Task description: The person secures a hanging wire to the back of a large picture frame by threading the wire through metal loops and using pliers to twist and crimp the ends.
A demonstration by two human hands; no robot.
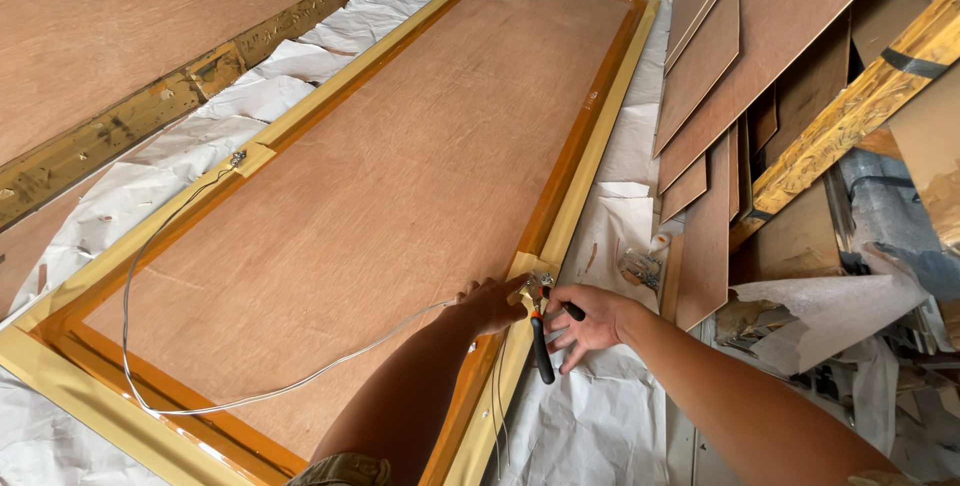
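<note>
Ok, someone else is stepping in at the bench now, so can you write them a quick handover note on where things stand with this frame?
Left hand presses on the right rail of the big gold-edged wooden frame with plywood back, at a small metal fitting.
Right hand holds black-and-orange-handled pliers at that fitting.
A thin silvery wire runs from the fitting on the left rail, loops across the plywood and reaches the left hand.
Done: the wire's left end looks fixed.
Left: the right end, worked with the pliers; it hangs slack.
</note>
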